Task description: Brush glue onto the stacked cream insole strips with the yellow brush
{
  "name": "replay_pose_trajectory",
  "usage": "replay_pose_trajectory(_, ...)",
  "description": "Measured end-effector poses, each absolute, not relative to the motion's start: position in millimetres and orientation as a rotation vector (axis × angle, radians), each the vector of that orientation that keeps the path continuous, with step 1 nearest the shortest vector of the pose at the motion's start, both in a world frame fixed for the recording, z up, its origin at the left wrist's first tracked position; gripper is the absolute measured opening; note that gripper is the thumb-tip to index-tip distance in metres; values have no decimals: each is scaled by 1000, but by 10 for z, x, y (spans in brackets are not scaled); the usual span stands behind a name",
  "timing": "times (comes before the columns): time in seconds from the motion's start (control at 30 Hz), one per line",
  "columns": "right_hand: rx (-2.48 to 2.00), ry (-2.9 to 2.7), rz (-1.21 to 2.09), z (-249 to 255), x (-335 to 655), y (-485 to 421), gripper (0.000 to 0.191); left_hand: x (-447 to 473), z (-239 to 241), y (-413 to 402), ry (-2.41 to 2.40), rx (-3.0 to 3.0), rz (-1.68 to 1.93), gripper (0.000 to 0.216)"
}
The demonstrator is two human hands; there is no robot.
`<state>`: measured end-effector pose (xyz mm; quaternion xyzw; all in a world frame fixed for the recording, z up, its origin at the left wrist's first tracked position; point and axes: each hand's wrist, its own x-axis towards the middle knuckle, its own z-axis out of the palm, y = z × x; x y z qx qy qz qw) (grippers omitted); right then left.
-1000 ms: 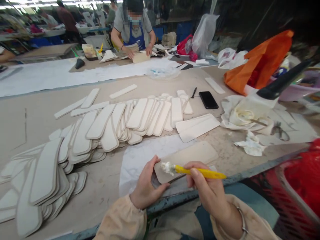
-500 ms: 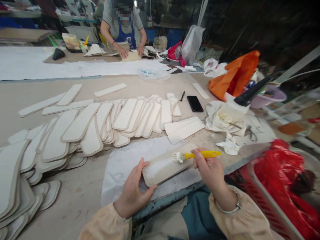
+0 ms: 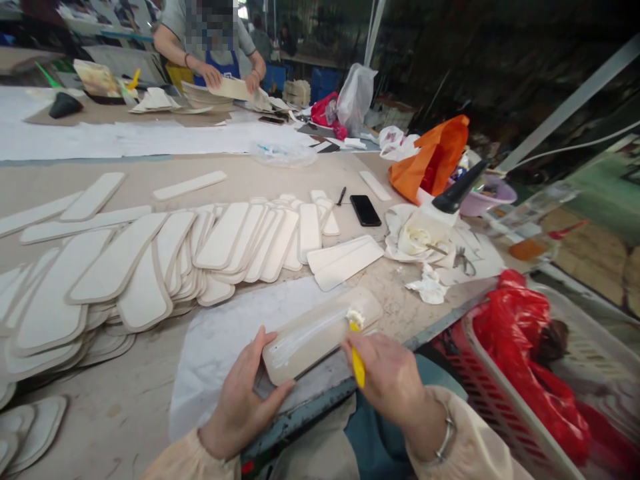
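Note:
A beige oblong panel (image 3: 305,333) lies on a white sheet (image 3: 225,340) at the table's near edge, wet with glue along its length. My left hand (image 3: 245,400) presses on its left end, fingers spread around the end. My right hand (image 3: 387,377) grips a yellow-handled brush (image 3: 357,347), whose glue-laden bristles touch the panel's right part.
Several overlapping beige panels (image 3: 150,260) cover the table to the left and centre. A black phone (image 3: 365,210), a glue container with crumpled paper (image 3: 425,237), scissors and an orange bag (image 3: 430,160) lie to the right. A red-lined basket (image 3: 525,360) stands beside me. Another person (image 3: 210,47) works at the far side.
The brush has travelled along the panel from its left end to its right part, leaving a glue streak, and its handle now points toward me. The view swung to the right.

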<state>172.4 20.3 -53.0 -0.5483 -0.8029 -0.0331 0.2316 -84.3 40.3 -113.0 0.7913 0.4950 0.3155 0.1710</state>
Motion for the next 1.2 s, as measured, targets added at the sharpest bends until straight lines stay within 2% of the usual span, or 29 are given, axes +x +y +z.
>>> replay_pose_trajectory(0.1, -1389, -2323, 74, -419, 1407, 95, 15, -850, -1163, 395, 1391, 2228, 920, 92)
replay_pose_trajectory(0.17, -1317, -2261, 297, -334, 1262, 60, 16, -853, -1178, 392, 1376, 2203, 952, 92)
replay_pose_trajectory(0.3, -1297, -1853, 822, -293, 1119, 95, 20, -849, -1166, 381, 1351, 2170, 960, 90)
replay_pose_trajectory(0.4, -1389, -1530, 1022, -420, 1121, 190, 32, -845, -1144, 372, 1348, 2149, 908, 99)
replay_pose_trajectory(0.57, -1600, -1475, 836, -606, 1491, 392, 55, -844, -1122, 374, 1357, 2133, 851, 100)
replay_pose_trajectory(0.73, -1703, -1384, 564, -512, 1912, 443, 52, -823, -1093, 381, 1366, 2170, 885, 92)
replay_pose_trajectory(0.8, -1613, -1319, 631, -486, 1825, 381, 49, -827, -1116, 375, 1383, 2187, 906, 89)
replay_pose_trajectory(0.9, -1419, -1332, 931, -550, 1538, 354, 47, -870, -1203, 382, 1418, 2220, 923, 89)
replay_pose_trajectory(0.97, -1396, -1372, 956, -627, 1460, 430, 51, -908, -1269, 406, 1413, 2256, 914, 90)
replay_pose_trajectory(1.07, -1561, -1346, 749, -683, 1703, 602, 58, -929, -1325, 436, 1396, 2323, 891, 87)
replay_pose_trajectory(1.2, -1728, -1330, 497, -588, 2302, 747, 57, -871, -1312, 419, 1457, 2298, 926, 76)
